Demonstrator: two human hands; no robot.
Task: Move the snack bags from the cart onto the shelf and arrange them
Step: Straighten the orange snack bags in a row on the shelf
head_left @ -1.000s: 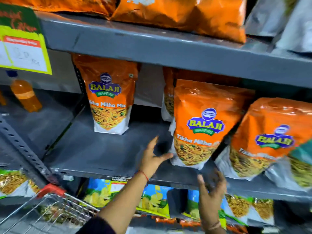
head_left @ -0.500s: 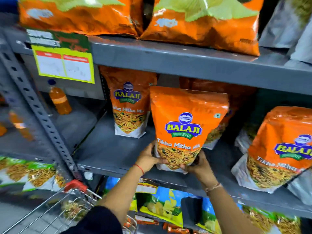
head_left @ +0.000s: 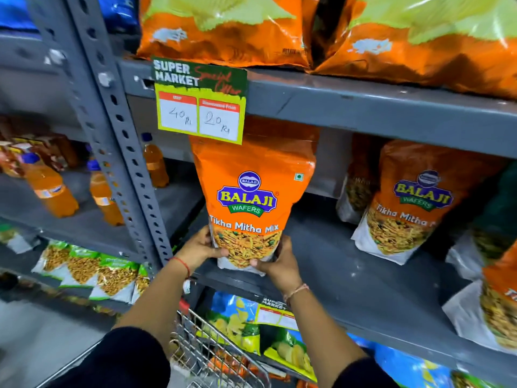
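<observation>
An orange Balaji Tikha Mitha Mix bag (head_left: 253, 197) stands upright at the left end of the grey middle shelf (head_left: 349, 275), near its front edge. My left hand (head_left: 200, 246) grips its lower left corner and my right hand (head_left: 279, 264) grips its lower right corner. Another orange bag of the same kind (head_left: 411, 200) stands further right on the shelf, with a third bag (head_left: 498, 312) at the far right edge. The wire cart (head_left: 212, 357) sits below my arms, its contents mostly hidden.
A perforated grey upright post (head_left: 117, 141) rises just left of the held bag. A price tag (head_left: 200, 102) hangs from the shelf above. Large orange bags (head_left: 223, 26) fill the top shelf. Orange drink bottles (head_left: 50, 189) stand on the left bay. Green snack packs (head_left: 92, 273) lie below.
Both hands closed on the orange bag and slid it leftward along the shelf to the left end, in front of the bag that stood there. The view shifted left with it.
</observation>
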